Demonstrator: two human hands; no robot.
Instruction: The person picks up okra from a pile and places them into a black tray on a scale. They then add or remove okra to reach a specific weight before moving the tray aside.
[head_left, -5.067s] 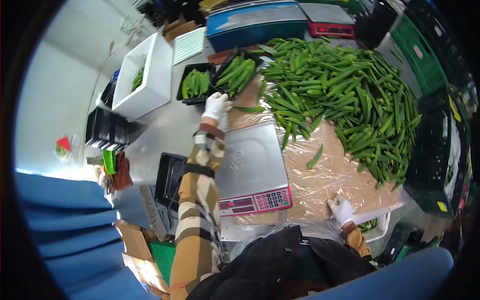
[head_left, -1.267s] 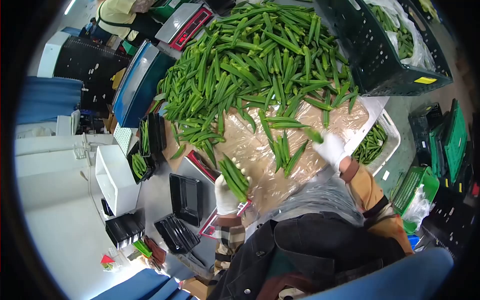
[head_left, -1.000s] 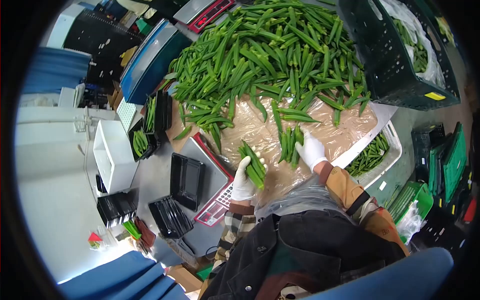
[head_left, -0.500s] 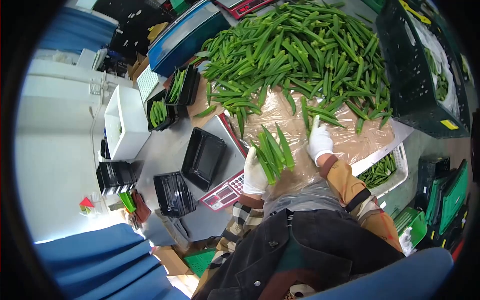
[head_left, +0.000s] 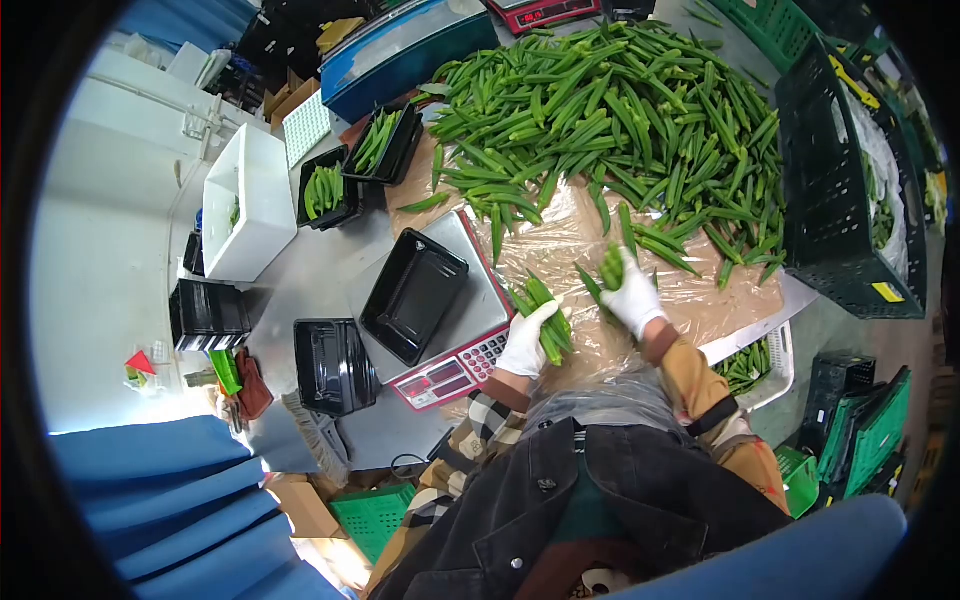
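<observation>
My left hand (head_left: 527, 338), in a white glove, is closed around a bunch of green okra pods (head_left: 543, 312) just right of the scale. My right hand (head_left: 633, 294), also gloved, grips several okra pods (head_left: 611, 266) above the clear plastic sheet (head_left: 690, 300). A big heap of okra (head_left: 620, 110) covers the table beyond both hands. An empty black tray (head_left: 412, 294) sits on the silver scale (head_left: 455, 340) to the left of my left hand.
A stack of empty black trays (head_left: 332, 365) lies left of the scale. Two trays filled with okra (head_left: 352, 172) and a white box (head_left: 243, 205) stand at the far left. A dark crate (head_left: 845, 200) sits on the right, and a white basket with okra (head_left: 750, 365) below the table edge.
An empty black tray now sits on the scale. My left hand has kept its bunch of okra and my right hand has gathered several loose pods off the plastic sheet.
</observation>
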